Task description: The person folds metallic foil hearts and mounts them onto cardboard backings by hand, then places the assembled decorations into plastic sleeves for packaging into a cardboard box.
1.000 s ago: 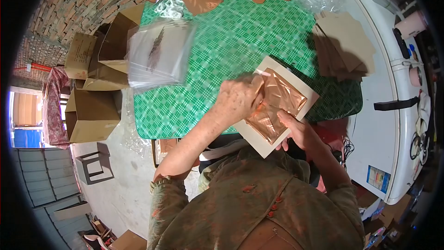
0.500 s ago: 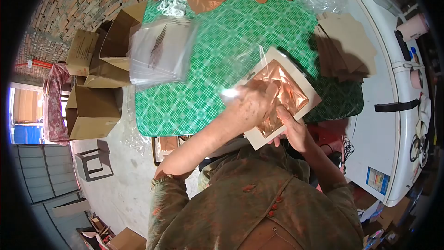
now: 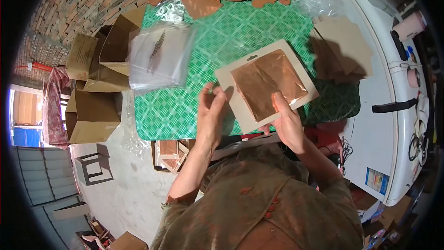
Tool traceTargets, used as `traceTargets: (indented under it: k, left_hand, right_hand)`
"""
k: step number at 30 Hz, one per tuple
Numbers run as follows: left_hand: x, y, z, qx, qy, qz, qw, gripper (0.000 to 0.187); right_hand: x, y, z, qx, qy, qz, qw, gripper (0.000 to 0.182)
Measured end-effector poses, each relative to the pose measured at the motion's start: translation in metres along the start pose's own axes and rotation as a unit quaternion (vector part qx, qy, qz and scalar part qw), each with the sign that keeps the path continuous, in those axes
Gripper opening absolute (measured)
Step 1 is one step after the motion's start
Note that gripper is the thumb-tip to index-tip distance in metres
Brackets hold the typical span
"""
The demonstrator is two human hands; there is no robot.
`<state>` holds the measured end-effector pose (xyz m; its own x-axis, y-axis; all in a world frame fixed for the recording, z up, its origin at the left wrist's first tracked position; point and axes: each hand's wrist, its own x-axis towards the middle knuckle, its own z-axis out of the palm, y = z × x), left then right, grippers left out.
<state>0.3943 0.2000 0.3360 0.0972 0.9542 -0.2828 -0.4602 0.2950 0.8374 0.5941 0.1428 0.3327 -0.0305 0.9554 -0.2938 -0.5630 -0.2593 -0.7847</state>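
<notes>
No legible text anywhere: the cardboard box [image 3: 79, 55] far left carries dark print too small to read, the sticker [image 3: 378, 179] on the white appliance [image 3: 386, 111] at right is a blur, and the clear bags [image 3: 157, 55] show only a dark unreadable mark.

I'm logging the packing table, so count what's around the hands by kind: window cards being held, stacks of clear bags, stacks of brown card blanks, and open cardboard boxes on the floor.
Window cards with copper foil, held by the right hand: 1
Stacks of clear bags: 1
Stacks of brown card blanks: 1
Open cardboard boxes on the floor: 3
Total: 6
</notes>
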Motion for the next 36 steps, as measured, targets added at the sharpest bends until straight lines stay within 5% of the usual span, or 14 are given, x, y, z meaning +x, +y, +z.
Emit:
traceTargets:
  k: [2,6,8,10,12,14,15,16,17,19,21,24,30,36]
  left_hand:
    - [-0.011,0.009,0.009,-0.066,-0.099,-0.118,0.986,0.063]
    - [-0.010,-0.003,0.011,0.010,-0.046,-0.121,0.992,0.037]
    - [-0.005,0.007,0.019,-0.032,0.000,-0.110,0.993,0.031]
    - [0.006,0.011,0.008,-0.044,-0.008,-0.089,0.995,0.029]
    - [0.013,0.014,-0.003,-0.038,0.006,-0.078,0.996,0.026]
    - [0.014,0.018,-0.006,-0.045,0.017,-0.088,0.995,0.026]
    - [0.014,0.019,-0.007,-0.047,0.025,-0.093,0.994,0.026]
    - [0.012,0.018,-0.010,-0.051,0.025,-0.103,0.993,0.027]
    - [0.010,0.017,-0.013,-0.054,0.026,-0.113,0.992,0.028]
    - [0.008,0.011,-0.020,-0.066,0.027,-0.129,0.989,0.031]
    - [0.004,0.015,-0.018,-0.075,0.027,-0.126,0.989,0.032]
    - [0.004,0.014,-0.027,-0.075,0.023,-0.121,0.990,0.031]
    - [-0.001,0.034,-0.018,-0.067,0.049,-0.107,0.991,0.029]
    - [0.003,0.028,-0.019,-0.080,0.021,-0.104,0.991,0.034]
  right_hand:
    - [0.011,0.002,0.006,0.013,-0.013,0.017,1.000,0.048]
    - [0.020,-0.001,0.015,-0.014,-0.053,0.118,0.992,0.061]
    - [0.025,0.003,-0.004,0.032,-0.180,0.184,0.966,0.059]
    - [0.012,-0.034,0.001,-0.140,-0.217,0.193,0.947,0.051]
    - [0.013,-0.071,-0.003,-0.370,-0.194,0.062,0.906,0.028]
    - [0.031,-0.117,-0.014,-0.509,-0.049,-0.167,0.843,0.022]
    - [0.063,-0.131,-0.043,-0.595,-0.005,-0.311,0.741,0.020]
    - [0.081,-0.158,-0.042,-0.572,0.091,-0.321,0.750,0.022]
    - [0.106,-0.186,-0.052,-0.669,0.174,-0.327,0.644,0.017]
    - [0.163,-0.249,-0.088,-0.774,0.093,-0.413,0.472,0.014]
    - [0.224,-0.271,-0.123,-0.813,0.153,-0.396,0.398,0.020]
    - [0.268,-0.280,-0.129,-0.912,0.199,-0.210,0.292,0.025]
    - [0.283,-0.261,-0.123,-0.901,0.170,-0.072,0.392,0.027]
    - [0.295,-0.266,-0.152,-0.878,0.223,-0.235,0.353,0.027]
